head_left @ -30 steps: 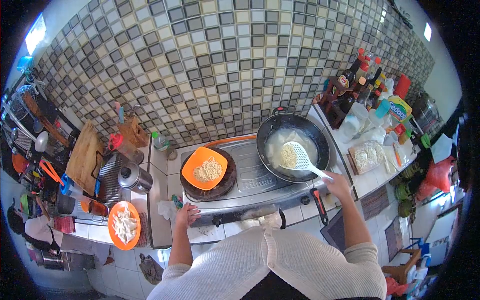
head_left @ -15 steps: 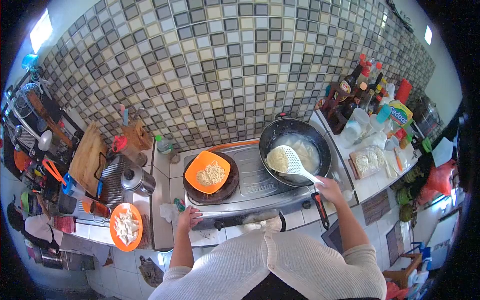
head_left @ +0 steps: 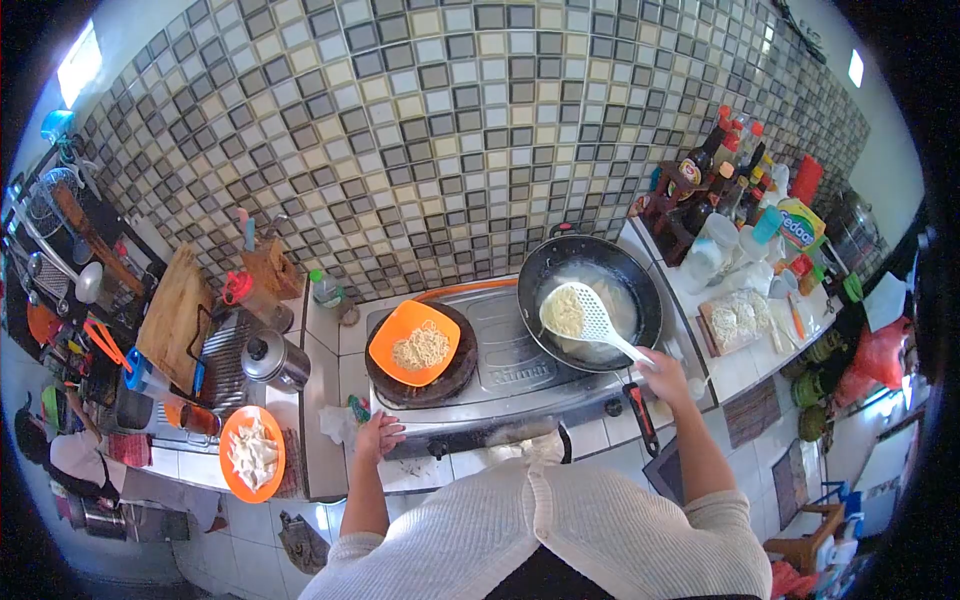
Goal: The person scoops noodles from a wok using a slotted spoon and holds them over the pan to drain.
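Note:
My right hand (head_left: 662, 379) is closed around the handle of a white slotted skimmer (head_left: 597, 326). A clump of pale noodles (head_left: 567, 312) lies in the skimmer's head, over the black wok (head_left: 648, 345), where cloudy liquid (head_left: 618, 290) holds more pale pieces. The wok's black-and-red handle (head_left: 642, 420) points toward me, beside my right wrist. My left hand (head_left: 381, 437) is empty with its fingers apart, at the stove's (head_left: 515, 375) front left edge. Just beyond it, an orange bowl (head_left: 384, 343) with dry-looking noodles (head_left: 421, 346) sits on the left burner.
Left of the stove are an orange plate of white strips (head_left: 253, 453), a lidded metal pot (head_left: 277, 362) and a cutting board (head_left: 176, 320). Bottles (head_left: 702, 160) and a noodle pack (head_left: 738, 323) crowd the right counter. Another person (head_left: 80, 455) is at far left.
The skimmer has shifted slightly right within the wok, noodles still in it, and my right hand moved a little with it. My left hand stays put. The other person's arm now reaches up.

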Demonstrator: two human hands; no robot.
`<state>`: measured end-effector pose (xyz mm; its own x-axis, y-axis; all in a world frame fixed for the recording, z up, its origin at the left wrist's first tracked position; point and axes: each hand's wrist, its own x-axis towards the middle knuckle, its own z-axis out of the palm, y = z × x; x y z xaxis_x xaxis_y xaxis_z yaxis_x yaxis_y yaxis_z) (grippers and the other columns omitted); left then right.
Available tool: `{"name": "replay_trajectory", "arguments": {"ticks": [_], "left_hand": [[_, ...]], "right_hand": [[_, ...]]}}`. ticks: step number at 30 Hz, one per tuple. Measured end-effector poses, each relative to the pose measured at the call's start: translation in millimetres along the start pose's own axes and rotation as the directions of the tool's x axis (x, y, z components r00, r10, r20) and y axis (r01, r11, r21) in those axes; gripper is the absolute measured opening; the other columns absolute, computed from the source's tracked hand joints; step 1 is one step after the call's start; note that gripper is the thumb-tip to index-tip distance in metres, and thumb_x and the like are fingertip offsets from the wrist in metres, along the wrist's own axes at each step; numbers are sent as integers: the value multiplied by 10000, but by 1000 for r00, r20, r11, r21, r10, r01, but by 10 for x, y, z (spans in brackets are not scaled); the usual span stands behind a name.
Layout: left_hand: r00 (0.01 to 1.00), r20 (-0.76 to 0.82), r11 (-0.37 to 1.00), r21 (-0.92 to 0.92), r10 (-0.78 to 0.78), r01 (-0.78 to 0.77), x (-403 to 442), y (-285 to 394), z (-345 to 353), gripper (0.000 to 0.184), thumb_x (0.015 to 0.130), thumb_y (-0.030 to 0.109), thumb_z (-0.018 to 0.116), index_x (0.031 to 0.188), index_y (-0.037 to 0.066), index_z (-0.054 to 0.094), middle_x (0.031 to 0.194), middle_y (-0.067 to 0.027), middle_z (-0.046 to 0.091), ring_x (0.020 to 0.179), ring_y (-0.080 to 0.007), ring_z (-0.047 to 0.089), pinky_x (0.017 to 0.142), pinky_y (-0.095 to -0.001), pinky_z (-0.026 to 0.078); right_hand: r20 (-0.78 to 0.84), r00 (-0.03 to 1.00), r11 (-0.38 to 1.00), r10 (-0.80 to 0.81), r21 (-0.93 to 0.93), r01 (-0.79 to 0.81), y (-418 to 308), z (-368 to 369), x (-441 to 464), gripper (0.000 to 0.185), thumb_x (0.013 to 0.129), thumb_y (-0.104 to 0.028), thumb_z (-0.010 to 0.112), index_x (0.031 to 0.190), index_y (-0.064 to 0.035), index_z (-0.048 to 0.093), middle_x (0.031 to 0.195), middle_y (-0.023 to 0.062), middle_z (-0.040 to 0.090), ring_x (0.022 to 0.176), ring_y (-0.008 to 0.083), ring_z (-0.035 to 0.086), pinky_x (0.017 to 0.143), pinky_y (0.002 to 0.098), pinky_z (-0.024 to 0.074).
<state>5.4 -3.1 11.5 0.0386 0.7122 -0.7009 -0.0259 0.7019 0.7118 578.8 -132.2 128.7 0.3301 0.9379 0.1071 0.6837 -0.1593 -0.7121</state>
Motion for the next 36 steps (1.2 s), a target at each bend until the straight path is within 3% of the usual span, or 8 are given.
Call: {"name": "replay_trajectory", "arguments": {"ticks": [2,8,12,18,20,23,29,36], "left_hand": [[1000,2,1000,14,-25,25,17,6,-9,420,920,458,398,946,92,602,861,-91,692,650,-189,667,509,-248,413],[1000,6,1000,-27,-5,6,29,-13,-24,405,913,447,427,958,78,588,835,-89,683,650,-214,667,483,-269,431],[1000,4,1000,-18,-8,8,-29,24,5,407,917,444,422,960,75,588,831,-85,684,648,-212,667,480,-271,433],[999,34,999,4,33,-33,-29,-9,-21,439,921,455,391,979,74,602,868,-82,688,673,-200,669,533,-261,419],[999,31,1000,-7,16,-16,7,-27,-38,438,916,456,401,982,72,602,872,-84,687,669,-204,668,526,-260,416],[1000,26,1000,2,2,-2,1,-13,-31,436,918,451,398,988,72,601,872,-85,687,673,-207,668,538,-267,422],[1000,3,1000,19,-9,9,19,-12,-35,435,919,453,392,981,78,605,873,-86,688,688,-207,668,580,-295,432],[999,32,1000,7,-5,5,51,-43,-64,438,919,461,389,988,85,603,882,-90,689,679,-204,666,576,-290,431]], "right_hand": [[20,984,930,179,-329,-163,-313,-127,-43,372,800,-274,608,1166,-203,603,922,125,668,834,297,643,741,388,489],[-13,973,819,229,-538,-200,-554,-123,-72,364,810,-304,570,1169,-249,595,937,131,660,863,326,627,762,434,488],[4,965,808,264,-547,-219,-604,-35,-68,368,816,-301,563,1178,-241,589,929,134,660,869,324,626,756,439,487],[29,986,940,167,-306,-150,-397,264,61,361,827,-293,581,1162,-159,603,981,162,649,900,332,621,785,400,482],[81,966,969,245,-34,-243,-446,290,106,358,837,-254,604,1156,-92,597,998,159,653,917,299,631,805,354,469],[49,987,973,154,165,-160,-248,374,151,347,850,-208,607,1163,-60,584,983,140,662,907,244,635,809,323,456],[-138,988,982,70,182,-44,-20,403,216,338,861,-189,599,1148,-12,578,988,125,657,913,173,613,821,293,445],[-175,984,966,39,257,8,-94,65,217,341,852,-198,609,1144,-24,583,982,115,657,923,179,614,820,289,446]]}}
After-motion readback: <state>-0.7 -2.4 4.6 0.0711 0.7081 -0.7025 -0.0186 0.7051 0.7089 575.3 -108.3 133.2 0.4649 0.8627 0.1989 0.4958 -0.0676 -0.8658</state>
